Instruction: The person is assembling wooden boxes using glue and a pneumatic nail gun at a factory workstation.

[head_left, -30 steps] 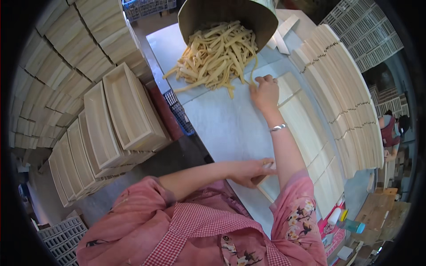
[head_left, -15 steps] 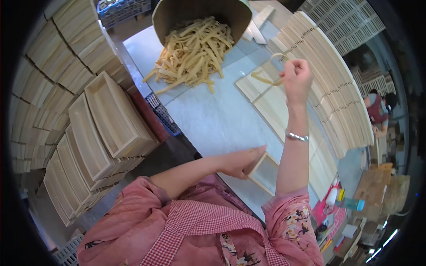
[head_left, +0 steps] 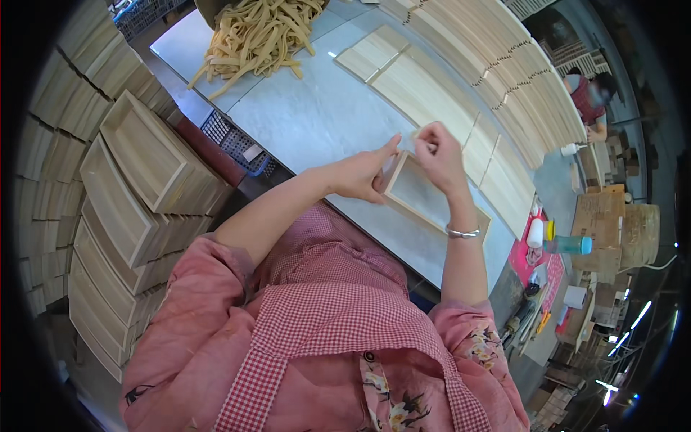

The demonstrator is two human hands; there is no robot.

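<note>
A small rectangular wooden frame point(head_left: 414, 210) stands on the pale tabletop point(head_left: 309, 122) in front of me. My left hand point(head_left: 360, 175) grips its left end, thumb pointing up and fingers closed on the wood. Just over the far side of the frame, my right hand point(head_left: 440, 158) is closed in a pinch. A short piece of tan band point(head_left: 415, 135) shows by its fingertips; most of it is hidden by the hand. At the far left of the table lies a heap of flat tan rubber bands point(head_left: 263, 36), spilling out of a container.
Thin wooden boards point(head_left: 425, 90) lie beyond the frame, with long rows of slats point(head_left: 497, 57) behind them. Stacked wooden trays point(head_left: 140, 151) stand left, near a plastic basket point(head_left: 234, 140). A teal-capped bottle point(head_left: 572, 245) and a co-worker point(head_left: 586, 101) are at right.
My right hand has come down from over the boards to the frame, bringing the rubber band. My left hand still holds the frame. The view has shifted, moving the heap up and left.
</note>
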